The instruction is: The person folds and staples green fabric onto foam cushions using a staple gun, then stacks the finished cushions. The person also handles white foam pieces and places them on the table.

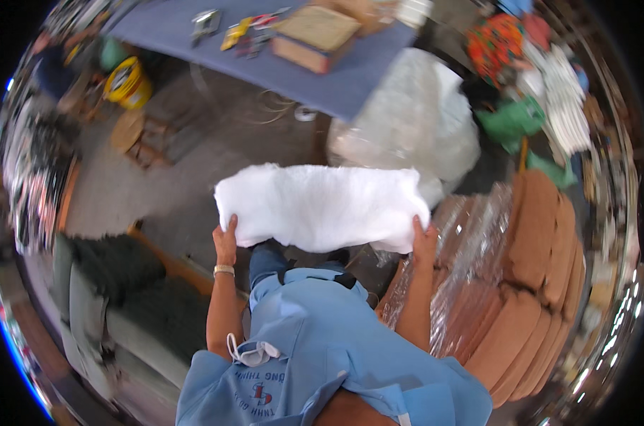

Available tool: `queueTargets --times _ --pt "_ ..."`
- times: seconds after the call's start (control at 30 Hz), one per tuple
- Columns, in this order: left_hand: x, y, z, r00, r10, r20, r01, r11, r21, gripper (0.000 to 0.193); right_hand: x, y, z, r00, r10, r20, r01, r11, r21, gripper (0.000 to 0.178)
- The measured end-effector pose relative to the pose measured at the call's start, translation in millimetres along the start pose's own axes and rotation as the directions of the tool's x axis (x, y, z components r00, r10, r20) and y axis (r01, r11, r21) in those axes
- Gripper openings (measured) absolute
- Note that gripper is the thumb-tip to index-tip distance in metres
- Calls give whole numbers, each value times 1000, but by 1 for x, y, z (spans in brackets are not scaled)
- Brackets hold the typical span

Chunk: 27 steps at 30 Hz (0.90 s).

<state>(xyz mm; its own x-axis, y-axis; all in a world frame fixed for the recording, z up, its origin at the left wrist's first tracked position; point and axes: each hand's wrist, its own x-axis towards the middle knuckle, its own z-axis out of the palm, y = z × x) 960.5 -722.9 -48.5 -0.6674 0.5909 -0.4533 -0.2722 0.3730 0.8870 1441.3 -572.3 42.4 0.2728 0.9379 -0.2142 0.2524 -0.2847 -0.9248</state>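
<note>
A thick sheet of white batting (322, 206) stretches level in front of my body, its edges soft and uneven. At its left end my left hand (225, 243) grips it, thumb on top and the other fingers hidden underneath. My right hand (424, 243) pinches the right end the same way. Both hands hold it at about waist height, above the floor. A pale watch or band circles my left wrist.
Ahead, a blue-covered table (265, 64) carries a box (316, 37) and tools. Under its right corner bulges a large plastic-wrapped white bundle (407, 121). Brown cushions (528, 284) under clear plastic stand right, a green-grey sofa (123, 305) left. Beyond are a stool (128, 131) and yellow bucket (129, 84).
</note>
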Motion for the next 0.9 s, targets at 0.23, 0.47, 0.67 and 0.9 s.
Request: queueTargets --times 0.23,0.47,0.67,0.9 --pt "58 48 -196 929 -194 -315 64 923 -380 74 1 -125 226 924 -199 327 198 980 35 39" --pt "119 52 -297 775 -84 -627 -52 980 -194 68 4 -216 463 698 -399 595 437 895 88 40" --pt "176 118 -355 786 -20 -618 -143 966 -213 64 -22 -242 605 668 -307 678 344 935 85 42" --pt "306 215 -445 757 56 -651 -187 973 -134 63 -72 -270 799 633 -168 756 92 986 142 42"
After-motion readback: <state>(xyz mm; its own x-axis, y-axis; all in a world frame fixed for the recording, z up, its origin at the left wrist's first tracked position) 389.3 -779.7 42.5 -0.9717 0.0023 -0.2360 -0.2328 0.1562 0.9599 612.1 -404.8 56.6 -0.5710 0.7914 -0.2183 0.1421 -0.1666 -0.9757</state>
